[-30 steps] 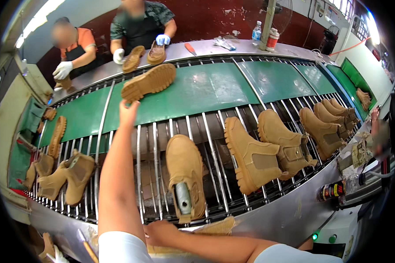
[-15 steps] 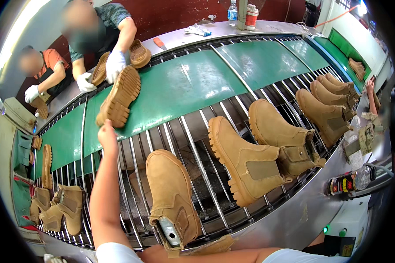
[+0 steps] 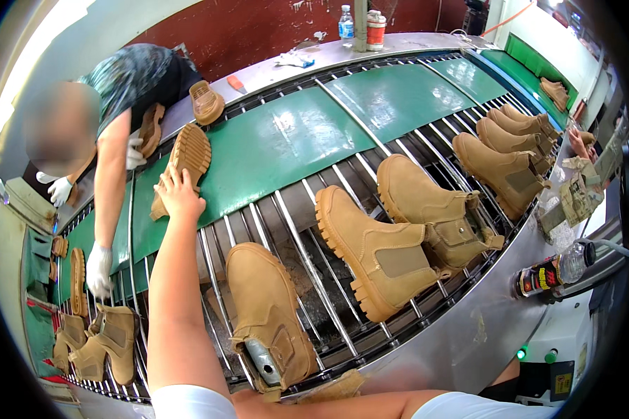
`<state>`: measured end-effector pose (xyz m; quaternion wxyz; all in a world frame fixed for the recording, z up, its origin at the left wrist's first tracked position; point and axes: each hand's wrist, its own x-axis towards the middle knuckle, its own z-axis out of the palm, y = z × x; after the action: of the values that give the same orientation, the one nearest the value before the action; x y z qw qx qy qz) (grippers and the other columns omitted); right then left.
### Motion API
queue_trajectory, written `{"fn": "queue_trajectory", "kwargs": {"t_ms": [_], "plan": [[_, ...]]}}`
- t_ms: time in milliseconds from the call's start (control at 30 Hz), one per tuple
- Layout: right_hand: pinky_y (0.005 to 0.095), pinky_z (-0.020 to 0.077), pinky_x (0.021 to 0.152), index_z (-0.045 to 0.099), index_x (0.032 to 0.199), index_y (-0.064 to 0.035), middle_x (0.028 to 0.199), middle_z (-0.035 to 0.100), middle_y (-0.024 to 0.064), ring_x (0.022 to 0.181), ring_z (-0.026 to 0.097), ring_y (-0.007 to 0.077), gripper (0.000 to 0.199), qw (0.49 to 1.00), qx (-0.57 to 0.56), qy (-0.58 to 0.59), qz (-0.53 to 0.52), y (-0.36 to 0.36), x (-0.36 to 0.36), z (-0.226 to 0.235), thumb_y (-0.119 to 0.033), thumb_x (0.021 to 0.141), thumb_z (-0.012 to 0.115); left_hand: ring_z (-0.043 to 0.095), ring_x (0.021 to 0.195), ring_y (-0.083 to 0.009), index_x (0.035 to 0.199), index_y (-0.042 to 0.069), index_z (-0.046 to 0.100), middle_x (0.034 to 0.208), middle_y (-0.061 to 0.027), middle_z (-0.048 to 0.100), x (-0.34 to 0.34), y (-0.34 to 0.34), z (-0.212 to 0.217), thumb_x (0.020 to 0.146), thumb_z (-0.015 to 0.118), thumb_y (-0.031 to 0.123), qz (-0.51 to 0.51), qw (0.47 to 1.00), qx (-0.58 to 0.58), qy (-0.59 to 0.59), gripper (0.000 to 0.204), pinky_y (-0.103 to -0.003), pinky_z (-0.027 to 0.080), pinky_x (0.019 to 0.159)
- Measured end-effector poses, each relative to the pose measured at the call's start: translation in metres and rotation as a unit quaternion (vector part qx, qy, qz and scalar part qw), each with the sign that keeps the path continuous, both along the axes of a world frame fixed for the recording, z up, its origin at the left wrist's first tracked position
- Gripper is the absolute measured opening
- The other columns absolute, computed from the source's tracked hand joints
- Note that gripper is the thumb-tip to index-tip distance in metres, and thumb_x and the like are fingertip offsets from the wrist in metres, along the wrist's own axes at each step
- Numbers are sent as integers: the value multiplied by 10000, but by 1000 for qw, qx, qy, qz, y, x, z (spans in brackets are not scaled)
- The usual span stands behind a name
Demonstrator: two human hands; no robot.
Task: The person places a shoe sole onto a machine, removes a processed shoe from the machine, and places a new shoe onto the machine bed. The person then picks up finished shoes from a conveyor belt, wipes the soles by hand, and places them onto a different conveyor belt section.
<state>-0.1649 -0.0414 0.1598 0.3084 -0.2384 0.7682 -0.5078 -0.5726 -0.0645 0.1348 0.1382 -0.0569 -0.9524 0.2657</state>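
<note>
Reaching across steel conveyor rollers (image 3: 307, 230): left hand (image 3: 178, 195), fingers spread open, touching tan rubber lug-patterned boot sole (image 3: 184, 164) lying tread-up on green conveyor belt (image 3: 286, 146). Right hand: mostly hidden at lower edge beside tan suede ankle boot (image 3: 269, 314) on its metal last; grip cannot be told. Nearby: two more tan suede boots (image 3: 377, 251), co-worker's white-gloved hand (image 3: 98, 269).

Head camera, single fisheye view, looking steeply down from above the person's own arms.
Left hand (image 3: 178, 195) sits mid-frame, near; beyond it the green conveyor belt (image 3: 293, 140) curves away toward the far wall.
</note>
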Motion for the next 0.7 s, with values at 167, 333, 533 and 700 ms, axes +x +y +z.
{"fn": "queue_trajectory", "kwargs": {"t_ms": [167, 333, 533, 700], "plan": [[513, 537, 699, 707, 960, -96, 937, 680, 213, 833, 666, 424, 264, 1000, -4, -1, -9, 0, -1, 6, -268, 793, 597, 391, 1261, -334, 1423, 182, 376, 1522, -157, 220, -10, -6, -1, 659, 723, 440, 5, 1000, 5, 8, 878, -464, 384, 959], [514, 540, 708, 719, 976, -107, 953, 682, 214, 842, 669, 429, 268, 1000, 10, 6, -13, -1, 11, 10, -261, 784, 611, 482, 1121, -323, 1224, 157, 473, 1296, -172, 406, 8, 0, 6, 576, 819, 348, 34, 999, -26, 8, 759, -458, 509, 797], [485, 528, 669, 641, 832, -25, 848, 671, 209, 791, 663, 371, 272, 995, -45, 77, -36, -7, 5, -5, -252, 831, 490, 543, 1069, -345, 1213, 106, 501, 1218, -173, 471, 100, 8, 71, 545, 819, 401, -15, 994, 0, -112, 796, -403, 541, 809], [466, 531, 761, 696, 883, -22, 936, 674, 215, 894, 662, 365, 261, 994, 18, 96, -41, -21, 13, -16, -146, 761, 502, 600, 979, -323, 1165, 78, 487, 1119, -182, 549, 184, -14, 103, 574, 789, 383, -21, 984, 76, -159, 731, -372, 536, 780]]}}
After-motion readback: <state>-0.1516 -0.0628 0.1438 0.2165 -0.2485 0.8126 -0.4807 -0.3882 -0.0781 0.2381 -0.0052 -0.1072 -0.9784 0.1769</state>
